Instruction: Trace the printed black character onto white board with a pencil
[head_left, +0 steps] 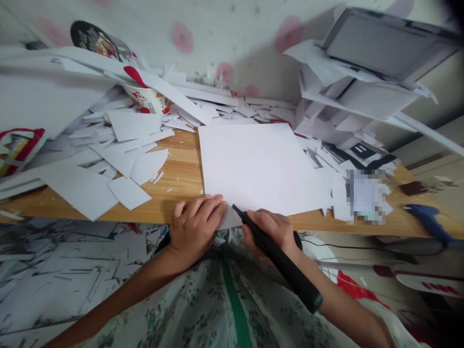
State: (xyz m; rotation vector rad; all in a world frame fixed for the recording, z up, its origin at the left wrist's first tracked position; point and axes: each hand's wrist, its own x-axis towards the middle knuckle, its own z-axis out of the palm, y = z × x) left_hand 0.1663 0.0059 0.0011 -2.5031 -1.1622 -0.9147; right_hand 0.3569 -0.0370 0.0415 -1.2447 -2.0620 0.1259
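Note:
My left hand [195,223] lies at the front edge of the table, fingers stretched forward and pressing on a small white piece of board [229,218]. Wrapped in my right hand [271,229] is a long black knife [286,268] with a thick handle. Its narrow tip points forward and left, just over the small piece, a short way from my left fingertips. Whether the tip touches the board I cannot tell. Beyond both hands a large white board sheet [253,166] lies flat on the wooden table [184,166].
Cut white scraps [134,128] cover the table's left and back. A paper cup [150,100] with a red spoon stands among them. White shelving [326,104] rises at the back right. A blue glue gun [427,217] lies at the right edge. More scraps [72,275] are below left.

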